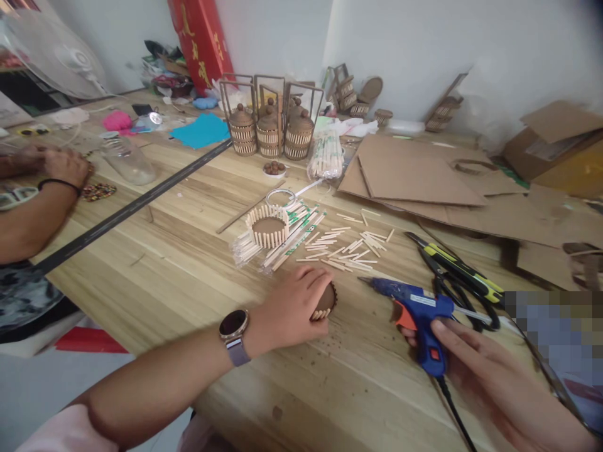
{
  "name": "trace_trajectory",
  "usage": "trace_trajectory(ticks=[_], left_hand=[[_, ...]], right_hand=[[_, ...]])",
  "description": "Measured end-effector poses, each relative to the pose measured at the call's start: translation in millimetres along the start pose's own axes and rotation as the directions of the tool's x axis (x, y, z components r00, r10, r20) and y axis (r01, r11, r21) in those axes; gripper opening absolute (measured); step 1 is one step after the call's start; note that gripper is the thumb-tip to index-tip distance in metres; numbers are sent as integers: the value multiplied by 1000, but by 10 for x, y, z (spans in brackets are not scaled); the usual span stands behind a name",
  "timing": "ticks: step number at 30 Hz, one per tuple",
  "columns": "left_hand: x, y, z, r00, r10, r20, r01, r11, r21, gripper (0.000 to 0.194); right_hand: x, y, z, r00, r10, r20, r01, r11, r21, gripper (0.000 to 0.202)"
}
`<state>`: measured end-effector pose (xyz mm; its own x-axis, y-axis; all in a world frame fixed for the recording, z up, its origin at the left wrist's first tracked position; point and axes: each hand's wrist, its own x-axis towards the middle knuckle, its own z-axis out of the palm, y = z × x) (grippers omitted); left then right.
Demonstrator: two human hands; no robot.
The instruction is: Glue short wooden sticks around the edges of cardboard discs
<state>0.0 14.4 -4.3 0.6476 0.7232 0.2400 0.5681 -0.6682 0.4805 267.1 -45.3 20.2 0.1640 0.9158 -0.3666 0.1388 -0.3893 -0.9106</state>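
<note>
My left hand [296, 304], with a watch on its wrist, is closed round a small round cardboard basket [326, 304] edged with short wooden sticks; the hand covers much of it. In my right hand [475, 361] is a blue glue gun [419, 304] with an orange trigger, its nozzle pointing left towards the basket, some way apart from it. Between and beyond the hands lie loose cut sticks [348, 245]. A second round basket [268, 227] with an upright stick wall stands on wrapped chopsticks [296, 232].
Scissors [455, 295] and a yellow-black cutter [461, 270] lie right of the glue gun. Cardboard sheets [419, 172] cover the back right. Finished handled baskets [268, 129] stand at the back beside a bowl of brown beads [274, 168]. Another person's hands [61, 164] are at left.
</note>
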Motion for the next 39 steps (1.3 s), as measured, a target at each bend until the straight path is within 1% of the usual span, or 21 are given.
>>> trace_trajectory(ticks=[1, 3, 5, 7, 9, 13, 15, 16, 17, 18, 20, 21, 23, 24, 25, 26, 27, 30, 34, 37, 39], left_hand=[[-2, -1, 1, 1000, 1, -1, -1, 1000, 5, 64], [-5, -3, 3, 1000, 3, 1, -3, 1000, 13, 63], [-5, -4, 3, 1000, 3, 4, -3, 1000, 17, 63], [-5, -4, 1, 1000, 0, 3, 0, 1000, 17, 62], [-5, -4, -3, 1000, -1, 2, 1, 1000, 18, 62], [-3, -3, -11, 1000, 2, 8, -3, 1000, 16, 61], [-1, -1, -11, 1000, 1, 9, -1, 1000, 10, 61], [1, 0, -10, 1000, -1, 10, 1, 1000, 7, 60], [2, 1, -8, 1000, -3, 11, 2, 1000, 6, 59], [3, 2, -5, 1000, -5, 12, 5, 1000, 6, 59], [4, 0, 2, 1000, -8, 12, 8, 1000, 9, 58], [4, -2, 6, 1000, -9, 10, 9, 1000, 11, 58], [5, -7, 11, 1000, -9, 10, 9, 1000, 17, 58], [6, -9, 12, 1000, -9, 11, 9, 1000, 21, 58], [8, -11, 11, 1000, -9, 15, 9, 1000, 25, 58], [9, -13, 10, 1000, -10, 19, 10, 1000, 30, 58], [10, -14, 9, 1000, -12, 23, 11, 999, 34, 58], [10, -21, 11, 1000, -11, 28, 10, 999, 40, 61], [-1, -37, 31, 1000, -5, 23, 4, 999, 41, 65], [-5, -43, 39, 1000, 1, 26, -2, 999, 34, 67], [-3, -40, 35, 1000, 4, 26, -5, 1000, 31, 67]], right_hand=[[8, -13, -24, 1000, 3, -9, -3, 1000, -30, 41], [27, -19, -87, 998, -24, -54, 14, 983, -183, 42], [50, -11, -156, 991, -99, -89, 58, 920, -387, 44], [76, -9, -209, 980, -175, -93, 98, 835, -542, 44], [94, -27, -235, 971, -215, -104, 104, 770, -629, 43], [66, -124, -204, 957, -246, -155, 57, 680, -731, 39], [33, -166, -168, 928, -339, -155, 94, 616, -782, 36], [25, -177, -150, 902, -411, -136, 139, 572, -808, 35], [28, -180, -131, 865, -492, -97, 201, 518, -831, 34], [45, -177, -112, 820, -571, -38, 278, 455, -846, 33], [125, -166, -64, 721, -679, 133, 443, 305, -843, 35], [185, -168, -31, 667, -711, 225, 515, 221, -828, 36], [328, -205, 64, 593, -705, 390, 613, 80, -786, 35], [402, -241, 127, 571, -691, 444, 627, 18, -779, 33], [474, -285, 199, 572, -665, 481, 627, -23, -778, 32], [541, -334, 277, 591, -628, 507, 614, -58, -787, 30], [602, -382, 359, 634, -566, 527, 586, -93, -805, 28], [750, -490, 596, 667, -515, 538, 559, -132, -819, 26], [851, -539, 813, 698, -461, 548, 545, -156, -824, 24], [861, -553, 889, 711, -442, 548, 544, -149, -826, 23], [860, -559, 910, 711, -442, 547, 551, -134, -824, 23]])
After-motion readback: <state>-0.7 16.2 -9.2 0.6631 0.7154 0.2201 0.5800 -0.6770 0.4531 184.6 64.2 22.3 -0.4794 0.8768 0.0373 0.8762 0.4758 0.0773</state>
